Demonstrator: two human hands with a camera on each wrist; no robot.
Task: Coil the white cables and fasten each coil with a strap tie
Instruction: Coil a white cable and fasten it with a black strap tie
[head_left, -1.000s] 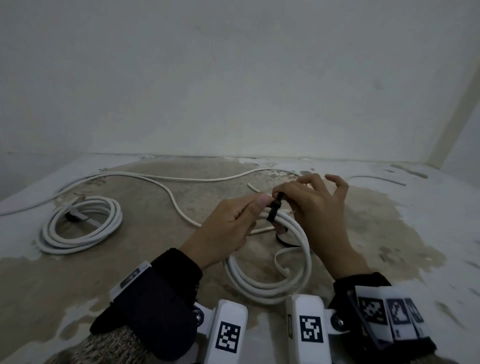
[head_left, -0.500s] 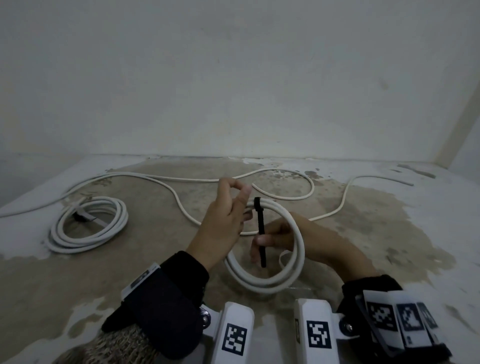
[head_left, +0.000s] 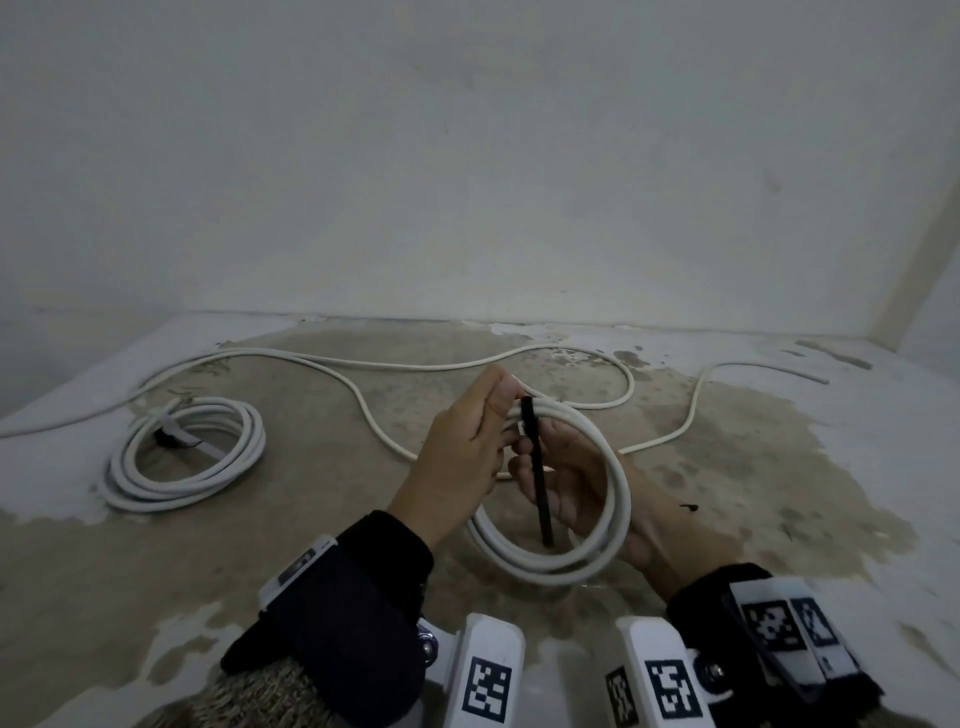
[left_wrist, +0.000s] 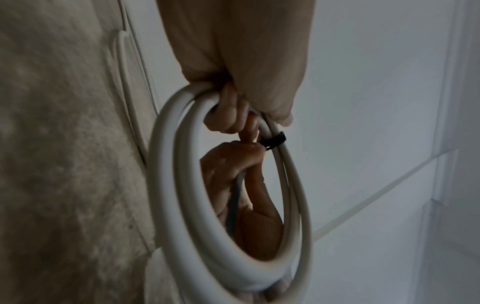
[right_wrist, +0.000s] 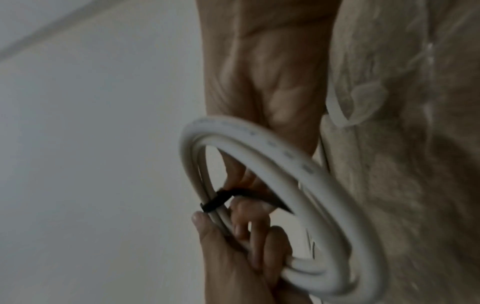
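One coil (head_left: 184, 453) lies finished on the floor (head_left: 332, 499) at far left, a dark tie visible across its inner edge. A second coil (head_left: 566, 493) is held above the floor between our two hands, and a black strap tie (head_left: 535, 467) is looped over its far side with the long free tail hanging down through the ring. We judge this tie wrapped but not yet drawn tight. A long loose cable (head_left: 415, 366) snakes across the floor behind the hands, from the far left to the far right, so at least one length remains to be coiled and tied. Whether it is one cable or more, we cannot tell.

Our left hand (head_left: 457, 457) grips the upper left of the held coil: in the left wrist view its fingers (left_wrist: 231, 115) curl round the strands just beside the tie's band (left_wrist: 272, 140), with the thumb pressed near the top. Our right hand (head_left: 576, 483) reaches through the ring from below. In the right wrist view its fingers (right_wrist: 241, 207) pinch the tie (right_wrist: 221, 198) where it leaves the strands. Both hands are therefore closed on something, the left on the coil, the right on the tie, and they nearly touch at the tie.
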